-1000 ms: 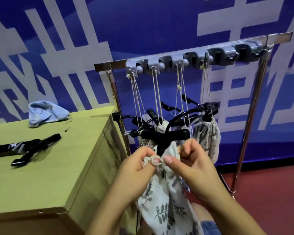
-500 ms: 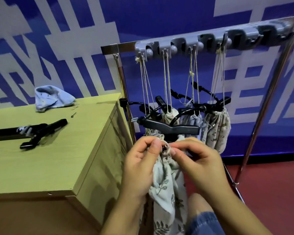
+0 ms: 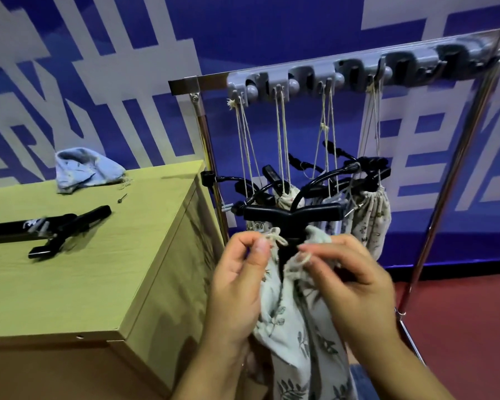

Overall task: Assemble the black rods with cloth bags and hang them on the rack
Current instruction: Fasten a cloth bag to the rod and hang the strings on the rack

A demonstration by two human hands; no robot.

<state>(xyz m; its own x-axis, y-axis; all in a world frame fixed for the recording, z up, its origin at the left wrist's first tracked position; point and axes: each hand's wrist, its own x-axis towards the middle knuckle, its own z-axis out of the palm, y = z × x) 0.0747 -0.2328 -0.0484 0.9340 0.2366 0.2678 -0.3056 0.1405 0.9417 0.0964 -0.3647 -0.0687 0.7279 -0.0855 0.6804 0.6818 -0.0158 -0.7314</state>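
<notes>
Both hands (image 3: 237, 284) (image 3: 350, 284) pinch bag drawstring (image 3: 277, 238) — wooden cabinet (image 3: 84, 284) left, blue wall (image 3: 272, 30).

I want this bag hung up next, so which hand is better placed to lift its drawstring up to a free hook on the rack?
Probably the right hand: it pinches the drawstring and sits nearer the free hooks at the rack's right end. The left hand holds the other cord end.

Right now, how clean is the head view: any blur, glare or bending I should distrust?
Head view: right hand and rack's grey hook strip are motion-smeared; left hand is sharper; chrome rack post shows glare streaks and bows with wide-angle distortion; black rod on the floral cloth bag reads clearly.
</notes>
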